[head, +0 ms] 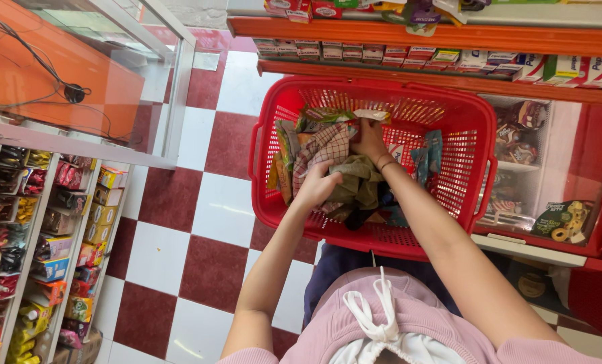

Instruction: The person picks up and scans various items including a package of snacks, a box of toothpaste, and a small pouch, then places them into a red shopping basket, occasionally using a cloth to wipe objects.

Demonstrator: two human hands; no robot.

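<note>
**Both hands deep in the red basket**

We see a red plastic basket (472,145) resting in front of the person, above the red-and-white checkered floor (203,222). Our left hand (316,185) is curled shut on an olive-green cloth (358,178) lying in the middle of the basket, just beside a checked cloth (322,148). Our right hand (368,138) reaches further in, its fingers closed around something among the packets at the back; we cannot tell exactly what. A teal packet (430,155) leans against the basket's right wall. Shelves of snack packets (58,243) stand to the left, and a row of boxes (408,54) lines the shelf beyond the basket.
</note>
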